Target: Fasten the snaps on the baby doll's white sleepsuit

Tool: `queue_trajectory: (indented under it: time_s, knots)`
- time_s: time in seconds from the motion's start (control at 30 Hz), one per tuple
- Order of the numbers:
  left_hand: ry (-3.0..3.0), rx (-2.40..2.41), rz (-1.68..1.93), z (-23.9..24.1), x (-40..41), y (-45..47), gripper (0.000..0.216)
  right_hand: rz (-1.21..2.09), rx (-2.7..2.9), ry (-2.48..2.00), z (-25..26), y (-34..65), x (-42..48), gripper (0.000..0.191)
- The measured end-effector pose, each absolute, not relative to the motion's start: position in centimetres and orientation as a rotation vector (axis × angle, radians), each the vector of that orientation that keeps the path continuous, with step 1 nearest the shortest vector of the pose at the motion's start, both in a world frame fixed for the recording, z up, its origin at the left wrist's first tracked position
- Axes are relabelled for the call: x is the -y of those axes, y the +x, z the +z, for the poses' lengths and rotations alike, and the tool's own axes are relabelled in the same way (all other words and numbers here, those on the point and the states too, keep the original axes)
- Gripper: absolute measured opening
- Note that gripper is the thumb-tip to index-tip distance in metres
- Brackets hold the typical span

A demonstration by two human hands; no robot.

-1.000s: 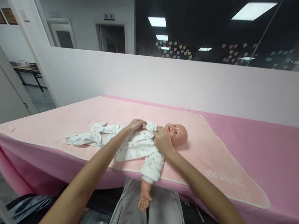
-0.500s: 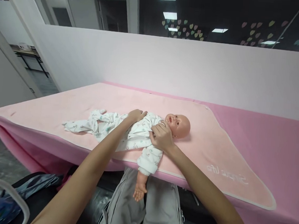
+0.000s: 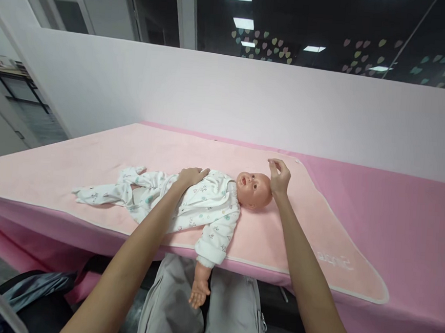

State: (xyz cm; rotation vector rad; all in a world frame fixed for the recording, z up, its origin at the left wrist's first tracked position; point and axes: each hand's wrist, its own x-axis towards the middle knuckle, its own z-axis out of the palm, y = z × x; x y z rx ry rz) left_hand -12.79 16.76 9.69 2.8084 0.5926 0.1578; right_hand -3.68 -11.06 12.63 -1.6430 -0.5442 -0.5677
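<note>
A baby doll (image 3: 254,190) lies on its back on a peach mat (image 3: 271,237), head to the right. It wears a white patterned romper (image 3: 200,200), rumpled around the legs. One doll arm (image 3: 200,283) hangs over the table's front edge. My left hand (image 3: 193,176) rests flat on the doll's belly, fingers stretched out. Raised beside the top of the doll's head is my right hand (image 3: 279,176). Its fingers are bent together, and I see nothing in them.
Pink cloth (image 3: 407,217) covers the table beneath the mat. Behind it stands a low white wall (image 3: 250,107) with dark glass above. My knees (image 3: 230,311) are under the front edge. A chair with dark fabric (image 3: 39,290) is at lower left.
My right hand has left the romper's collar and moved right and up, past the doll's head. My left hand stays on the belly. The view has shifted slightly.
</note>
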Motion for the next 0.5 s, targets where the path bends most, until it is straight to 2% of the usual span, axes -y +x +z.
queue_trajectory:
  time_s: [0.2,0.5]
  knots:
    - [2.794,-0.602,0.143,9.6,-16.9,-12.7,0.069,0.187,0.491,-1.462,11.4,-2.5,12.0,0.045]
    - [2.791,-0.602,0.145,9.4,-17.1,-12.6,0.068,0.228,0.484,-1.446,11.2,-3.1,12.1,0.036]
